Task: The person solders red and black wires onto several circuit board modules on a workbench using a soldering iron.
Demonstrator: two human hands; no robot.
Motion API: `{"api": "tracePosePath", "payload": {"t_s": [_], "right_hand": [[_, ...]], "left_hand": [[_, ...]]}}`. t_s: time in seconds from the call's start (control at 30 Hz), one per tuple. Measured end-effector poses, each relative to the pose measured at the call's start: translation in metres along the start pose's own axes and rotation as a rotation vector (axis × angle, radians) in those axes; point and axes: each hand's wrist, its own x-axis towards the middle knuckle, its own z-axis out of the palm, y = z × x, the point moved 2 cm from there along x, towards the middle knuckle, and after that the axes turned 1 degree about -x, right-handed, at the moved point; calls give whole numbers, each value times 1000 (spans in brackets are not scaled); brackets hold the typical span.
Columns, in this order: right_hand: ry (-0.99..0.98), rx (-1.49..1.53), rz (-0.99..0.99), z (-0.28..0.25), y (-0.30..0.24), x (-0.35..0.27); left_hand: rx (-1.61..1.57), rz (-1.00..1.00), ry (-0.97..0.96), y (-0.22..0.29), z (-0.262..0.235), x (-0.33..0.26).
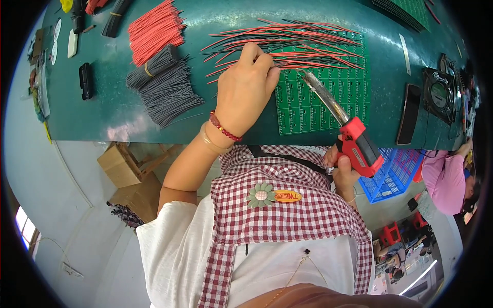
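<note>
My left hand (244, 92) is closed in a pinch over red and black wires (287, 43) spread across a panel of green circuit boards (323, 102). Wire ends pass at its thumb and forefinger, though the fingertips are partly hidden. A red and black soldering gun (359, 146) is gripped in my right hand (345, 172) by the table's front edge. Its metal barrel slants up to the left, and the tip is close to the wires, just right of my left thumb. Whether the tip touches a board cannot be made out.
Left of the boards lie a bundle of red wires (156, 31) and grey wires (169, 92) on the green table (113, 115). A phone (409, 114) and a black fan-like device (439, 90) are at right. A blue crate (390, 177) stands below; another person (444, 179) sits beyond.
</note>
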Motion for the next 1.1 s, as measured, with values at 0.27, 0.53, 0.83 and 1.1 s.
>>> {"api": "tracePosePath", "payload": {"t_s": [0.27, 0.53, 0.83, 1.1], "right_hand": [[-11, -44, -11, -4, 1, -1], [88, -82, 3, -7, 1, -4], [74, -75, 13, -12, 8, -7], [60, -95, 29, -6, 7, -2]], "left_hand": [[-24, 18, 19, 2, -5, 0], [-64, 129, 147, 8, -21, 8], [-108, 98, -50, 10, 2, 8], [-88, 56, -73, 10, 3, 11]]}}
